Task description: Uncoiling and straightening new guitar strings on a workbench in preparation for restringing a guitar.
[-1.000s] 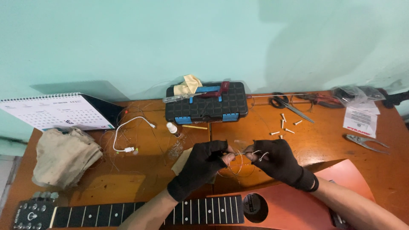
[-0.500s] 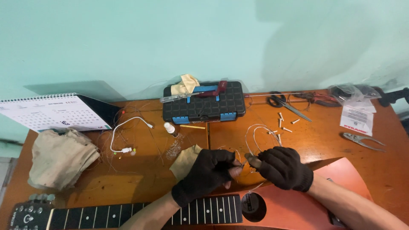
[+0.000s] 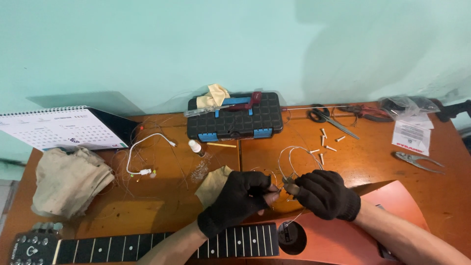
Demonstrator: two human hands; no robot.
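Head view: two gloved hands, left hand (image 3: 240,201) and right hand (image 3: 324,194), one wire (image 3: 289,154).

Wooden desk (image 3: 162,216) carries a black tool case (image 3: 234,118), desk calendar (image 3: 54,127), folded cloth (image 3: 68,179), white cable (image 3: 142,152), scissors (image 3: 329,118), pliers (image 3: 414,159) — and scattered white pegs (image 3: 324,142); guitar (image 3: 206,243) along near edge.

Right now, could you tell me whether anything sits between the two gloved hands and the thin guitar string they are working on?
Nothing visible does. The left hand and right hand both already meet the guitar string above the guitar, fingertips nearly touching; its loose loop curls away over bare table towards the white bridge pins.
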